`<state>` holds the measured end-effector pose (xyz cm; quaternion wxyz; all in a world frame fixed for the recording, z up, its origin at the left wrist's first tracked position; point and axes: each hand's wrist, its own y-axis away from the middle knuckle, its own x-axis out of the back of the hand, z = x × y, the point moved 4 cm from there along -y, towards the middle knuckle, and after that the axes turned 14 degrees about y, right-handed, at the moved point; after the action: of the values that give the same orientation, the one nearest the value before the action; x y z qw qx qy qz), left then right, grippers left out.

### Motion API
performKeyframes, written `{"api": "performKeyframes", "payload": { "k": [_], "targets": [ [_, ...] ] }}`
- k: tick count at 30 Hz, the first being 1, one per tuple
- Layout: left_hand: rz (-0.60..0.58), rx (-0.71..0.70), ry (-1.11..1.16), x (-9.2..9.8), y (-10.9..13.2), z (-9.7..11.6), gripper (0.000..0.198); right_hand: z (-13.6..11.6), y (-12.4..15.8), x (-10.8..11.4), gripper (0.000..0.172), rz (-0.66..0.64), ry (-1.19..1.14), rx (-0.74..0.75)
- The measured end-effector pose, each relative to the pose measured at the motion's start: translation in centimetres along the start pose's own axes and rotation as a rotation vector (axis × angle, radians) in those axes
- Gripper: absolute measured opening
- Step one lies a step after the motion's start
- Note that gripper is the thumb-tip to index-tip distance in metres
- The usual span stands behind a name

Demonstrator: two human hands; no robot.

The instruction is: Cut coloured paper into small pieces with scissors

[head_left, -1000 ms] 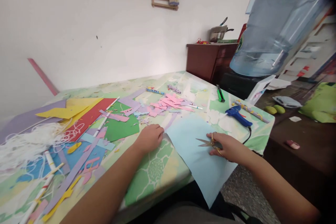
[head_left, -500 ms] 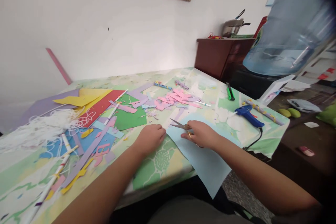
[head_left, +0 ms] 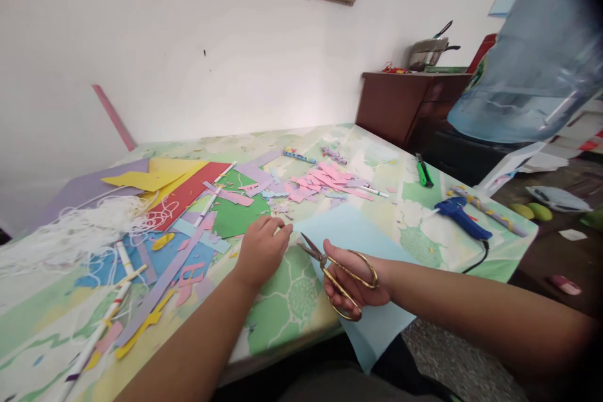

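My right hand (head_left: 355, 279) has the gold-handled scissors (head_left: 347, 286) in it, with fingers and thumb through the loops. The blades are apart and point up and left over the left edge of a light blue sheet of paper (head_left: 360, 229). The sheet lies on the table and hangs over the front edge, partly hidden by my right hand and forearm. My left hand (head_left: 264, 246) is closed, palm down, with its fingertips at the sheet's left corner. Just how they grip the corner is hard to see.
Coloured paper scraps, pink pieces (head_left: 320, 182) and tangled white string (head_left: 75, 229) cover the table's left and middle. On the right lie a blue glue gun (head_left: 459, 213), a green utility knife (head_left: 424, 173) and a decorated stick (head_left: 494, 210). A water bottle (head_left: 518, 94) stands beyond.
My right hand has turned palm up, bringing the scissors' handles into full view, and the blades have moved slightly down. My left hand's fingers have risen and drawn together. The view has shifted slightly left.
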<state>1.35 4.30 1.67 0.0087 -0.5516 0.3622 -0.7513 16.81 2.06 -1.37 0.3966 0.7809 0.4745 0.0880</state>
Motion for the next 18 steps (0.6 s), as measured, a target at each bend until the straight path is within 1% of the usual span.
{"api": "performKeyframes", "payload": {
  "k": [2,9,18],
  "targets": [
    [0.011,-0.011,0.009,0.1,0.1,0.1,0.023,-0.4,-0.1,-0.2,0.074,0.000,-0.027,0.011],
    [0.039,-0.024,0.045,0.3,0.2,-0.1,0.022,-2.1,-1.3,-0.2,0.073,0.023,-0.043,0.119],
    [0.036,-0.054,0.067,0.4,0.1,0.1,0.023,-2.8,-2.2,-0.4,0.070,0.133,-0.014,0.101]
  ]
}}
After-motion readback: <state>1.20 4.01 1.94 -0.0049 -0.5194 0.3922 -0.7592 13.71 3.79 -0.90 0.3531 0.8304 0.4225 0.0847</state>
